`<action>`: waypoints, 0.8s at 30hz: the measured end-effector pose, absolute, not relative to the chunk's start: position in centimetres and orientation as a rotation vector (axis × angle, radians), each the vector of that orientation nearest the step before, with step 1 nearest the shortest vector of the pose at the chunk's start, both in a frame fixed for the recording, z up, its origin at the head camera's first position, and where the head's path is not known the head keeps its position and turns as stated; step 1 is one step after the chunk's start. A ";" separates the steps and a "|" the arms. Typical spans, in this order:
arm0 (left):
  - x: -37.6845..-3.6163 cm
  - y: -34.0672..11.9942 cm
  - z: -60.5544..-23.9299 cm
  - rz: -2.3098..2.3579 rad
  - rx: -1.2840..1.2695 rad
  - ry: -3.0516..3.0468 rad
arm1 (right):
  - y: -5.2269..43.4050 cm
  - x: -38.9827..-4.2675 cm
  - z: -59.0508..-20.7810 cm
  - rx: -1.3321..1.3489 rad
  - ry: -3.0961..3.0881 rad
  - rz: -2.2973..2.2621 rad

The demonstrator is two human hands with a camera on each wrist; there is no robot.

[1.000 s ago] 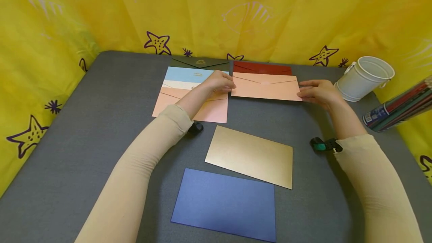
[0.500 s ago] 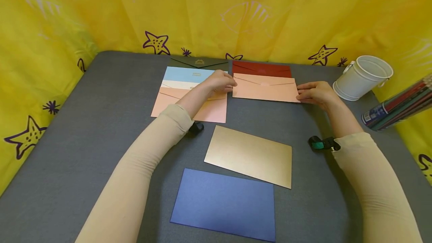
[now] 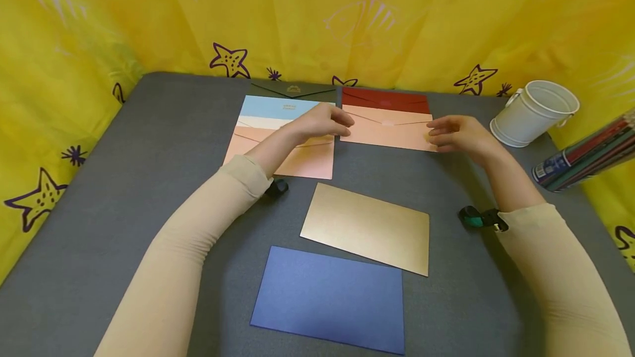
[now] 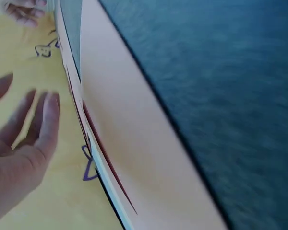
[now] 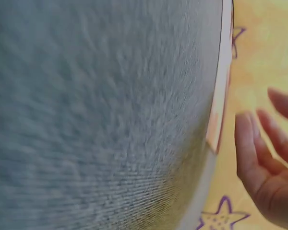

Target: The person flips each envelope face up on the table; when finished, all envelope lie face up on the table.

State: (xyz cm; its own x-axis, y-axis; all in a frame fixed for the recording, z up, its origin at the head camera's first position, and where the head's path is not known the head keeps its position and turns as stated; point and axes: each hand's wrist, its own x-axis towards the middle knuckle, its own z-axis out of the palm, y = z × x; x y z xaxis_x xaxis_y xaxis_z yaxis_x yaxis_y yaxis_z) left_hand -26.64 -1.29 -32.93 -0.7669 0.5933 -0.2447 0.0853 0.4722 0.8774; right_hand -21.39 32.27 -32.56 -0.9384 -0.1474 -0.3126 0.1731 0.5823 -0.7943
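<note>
Both forearms are reaching across the grey table (image 3: 149,142) toward the peach envelope (image 3: 389,132), which is lying on the dark red envelope (image 3: 384,98): the left hand (image 3: 322,123) is hovering at its left edge and the right hand (image 3: 458,134) at its right edge, each with fingers loosely spread and gripping nothing. Left of the peach envelope, four overlapped envelopes are lying; nearer the person, one gold envelope (image 3: 367,228) and one blue envelope (image 3: 329,299) are lying, and one white bucket (image 3: 533,112) is standing right.
</note>
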 end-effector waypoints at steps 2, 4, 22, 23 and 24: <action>-26.0 -1.3 -32.8 1.174 0.680 2.203 | 31.5 -20.7 -32.2 -0.060 2.483 -1.244; -25.2 -1.4 -32.8 1.080 0.794 2.192 | 30.7 -19.9 -32.0 -0.155 2.473 -1.196; -19.8 -2.0 -33.4 0.613 1.126 2.107 | 25.2 -15.5 -32.6 -0.695 2.364 -0.655; -19.7 -2.0 -33.5 0.606 1.125 2.110 | 24.9 -15.3 -32.7 -0.703 2.379 -0.630; -19.6 -2.1 -33.5 0.594 1.128 2.114 | 24.7 -15.1 -32.8 -0.715 2.394 -0.611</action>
